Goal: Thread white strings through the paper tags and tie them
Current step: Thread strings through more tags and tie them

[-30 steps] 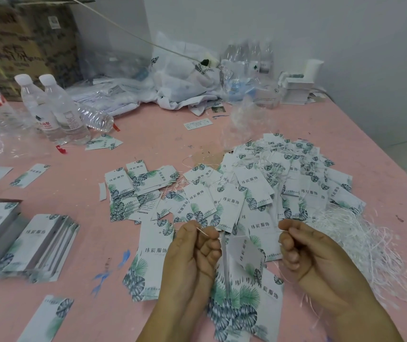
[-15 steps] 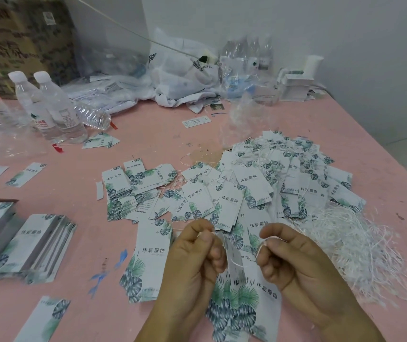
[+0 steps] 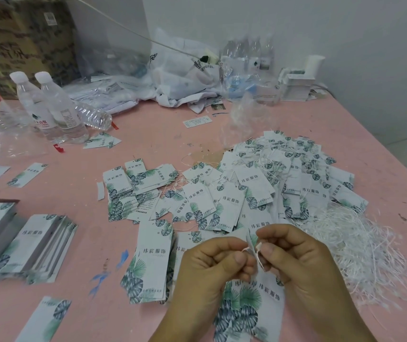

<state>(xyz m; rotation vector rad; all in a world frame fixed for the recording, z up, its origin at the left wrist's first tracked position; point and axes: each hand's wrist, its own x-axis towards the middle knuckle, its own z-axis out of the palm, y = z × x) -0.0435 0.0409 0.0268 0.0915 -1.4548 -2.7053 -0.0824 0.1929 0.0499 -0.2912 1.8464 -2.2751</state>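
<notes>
- My left hand [image 3: 218, 264] and right hand [image 3: 294, 257] were close together, each pinching an end of one white string [image 3: 258, 253] at a paper tag [image 3: 251, 243] held over the pink table [image 3: 148, 134].
- The short ends could have slipped from my fingertips, undoing the knot.
- A hard tug might have torn the tag's hole.

Even, soft overhead light; faint shadows on the tabletop [image 3: 163, 134]; wide-angle bending at edges, far clutter slightly soft.
</notes>
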